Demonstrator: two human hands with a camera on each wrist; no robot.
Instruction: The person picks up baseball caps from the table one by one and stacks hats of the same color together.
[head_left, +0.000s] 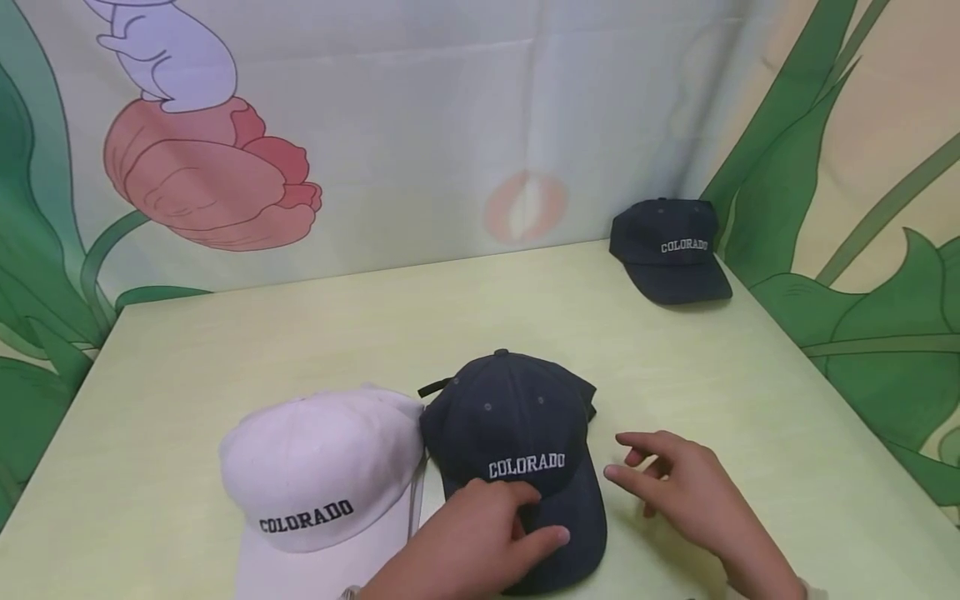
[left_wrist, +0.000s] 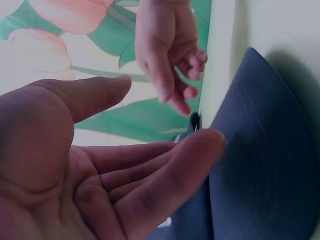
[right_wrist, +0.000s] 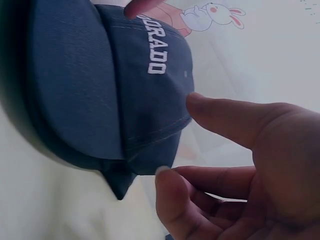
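Observation:
A navy baseball cap (head_left: 517, 425) with white COLORADO lettering lies on the table, its brim toward me. Over the brim hovers my left hand (head_left: 483, 533), fingers loosely bent and holding nothing; whether a fingertip touches the cap is unclear. My right hand (head_left: 678, 487) is just right of the cap, apart from it, with thumb and fingers spread. The right wrist view shows the cap's crown (right_wrist: 155, 90) beyond those fingers. A white cap (head_left: 322, 467) with black COLORADO lettering sits against the navy cap's left side.
Another navy COLORADO cap (head_left: 667, 250) rests at the table's far right corner. The pale green table (head_left: 360, 325) meets a printed cloth backdrop (head_left: 420, 150) at its back edge. Leaf-patterned cloth (head_left: 862, 275) hangs along the right side.

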